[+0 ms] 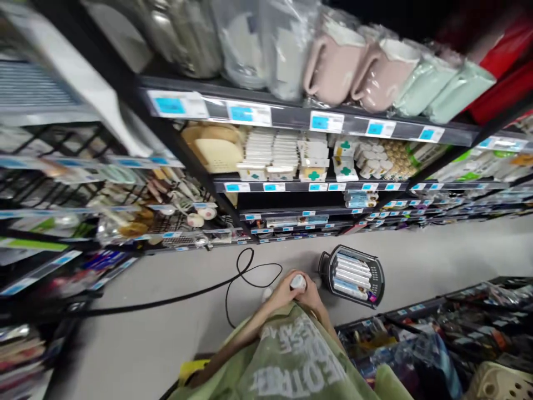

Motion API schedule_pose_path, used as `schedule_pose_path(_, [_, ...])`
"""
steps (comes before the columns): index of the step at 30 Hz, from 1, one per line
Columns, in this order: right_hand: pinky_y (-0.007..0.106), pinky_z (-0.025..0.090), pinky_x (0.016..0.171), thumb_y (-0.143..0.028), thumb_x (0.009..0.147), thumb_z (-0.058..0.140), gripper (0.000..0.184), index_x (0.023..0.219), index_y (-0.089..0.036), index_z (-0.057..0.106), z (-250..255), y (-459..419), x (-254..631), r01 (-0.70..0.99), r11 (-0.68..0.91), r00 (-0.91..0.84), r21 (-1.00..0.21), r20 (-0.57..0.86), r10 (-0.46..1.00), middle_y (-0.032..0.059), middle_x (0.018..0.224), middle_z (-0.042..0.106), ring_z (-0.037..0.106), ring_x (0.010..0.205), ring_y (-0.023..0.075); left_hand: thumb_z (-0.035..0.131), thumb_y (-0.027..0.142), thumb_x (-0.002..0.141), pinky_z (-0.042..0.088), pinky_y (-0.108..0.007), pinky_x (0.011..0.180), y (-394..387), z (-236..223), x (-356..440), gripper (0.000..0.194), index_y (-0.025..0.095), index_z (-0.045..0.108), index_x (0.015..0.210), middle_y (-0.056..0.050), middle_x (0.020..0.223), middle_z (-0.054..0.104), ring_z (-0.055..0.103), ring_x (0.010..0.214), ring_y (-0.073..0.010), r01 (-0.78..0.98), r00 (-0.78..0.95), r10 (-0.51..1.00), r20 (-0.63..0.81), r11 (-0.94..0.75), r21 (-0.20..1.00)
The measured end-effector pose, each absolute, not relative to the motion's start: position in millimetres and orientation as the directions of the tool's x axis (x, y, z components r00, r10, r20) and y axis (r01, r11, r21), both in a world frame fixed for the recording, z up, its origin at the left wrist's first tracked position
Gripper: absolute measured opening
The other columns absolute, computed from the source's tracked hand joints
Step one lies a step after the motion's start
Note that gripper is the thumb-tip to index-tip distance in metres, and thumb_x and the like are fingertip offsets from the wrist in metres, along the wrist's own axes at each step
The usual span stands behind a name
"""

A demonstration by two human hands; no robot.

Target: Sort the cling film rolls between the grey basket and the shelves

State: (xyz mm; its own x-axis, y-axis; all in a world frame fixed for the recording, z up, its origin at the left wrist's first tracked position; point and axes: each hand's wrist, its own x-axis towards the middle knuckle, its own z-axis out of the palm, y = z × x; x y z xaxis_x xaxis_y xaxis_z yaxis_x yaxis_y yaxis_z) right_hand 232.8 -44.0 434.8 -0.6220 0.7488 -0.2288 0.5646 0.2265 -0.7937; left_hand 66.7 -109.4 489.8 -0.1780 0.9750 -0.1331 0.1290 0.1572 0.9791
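Observation:
In front of my body, low over the floor, my left hand (285,291) and my right hand (310,293) are closed around a small white item with a round end (298,282). Its pale end shows between my fingers, with faint dark marks on it; the rest is hidden by my hands, so its exact kind is unclear. Just right of my hands, a dark grey shopping basket (378,284) stands on the floor. Several long white-and-blue wrapped rolls (352,272) lie side by side in it, with a small magenta piece at one corner.
Ahead stands a black shelf unit (287,114) with price tags, wrapped pink pitchers (335,69), green pitchers and white packs. More rolls (360,199) lie on a lower shelf. A black cable (175,300) loops over the grey floor (166,344). Goods racks flank me on both sides.

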Motion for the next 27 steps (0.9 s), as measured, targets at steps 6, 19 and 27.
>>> schedule_pose_path(6, [0.04,0.058,0.092,-0.028,0.071,0.084,0.051,0.12,-0.024,0.073,476,-28,245,0.669,0.336,-0.65,-0.664,-0.301,0.698,0.0089,0.113,0.081,0.077,0.103,0.0319,0.085,0.046,0.074,0.057,-0.037,0.091,-137,517,-4,0.048,0.02,0.073,0.114,-0.008,0.11,0.075,0.071,0.101,-0.0267,-0.074,-0.607,0.777,-0.169,0.157,0.985])
schedule_pose_path(19, [0.048,0.062,0.099,-0.046,0.068,0.098,0.06,0.119,-0.024,0.077,588,-13,202,0.19,0.404,-0.498,-0.895,0.267,0.825,0.0163,0.14,0.07,0.071,0.118,0.0329,0.078,0.056,0.071,0.051,-0.028,0.053,-168,596,-92,0.043,0.019,0.067,0.091,-0.001,0.079,0.064,0.061,0.067,-0.0188,-0.364,-0.781,0.523,-0.34,0.061,0.929])
schedule_pose_path(27, [0.035,0.056,0.075,-0.048,0.083,0.07,0.028,0.074,-0.021,0.069,599,-18,182,0.083,0.081,0.016,-0.993,0.083,0.996,0.0039,0.077,0.076,0.069,0.075,0.023,0.067,0.047,0.09,0.054,-0.033,0.075,-167,611,-95,0.031,0.017,0.07,0.092,-0.01,0.094,0.075,0.067,0.085,-0.0235,-0.194,-0.741,0.667,-0.076,-0.104,0.976])
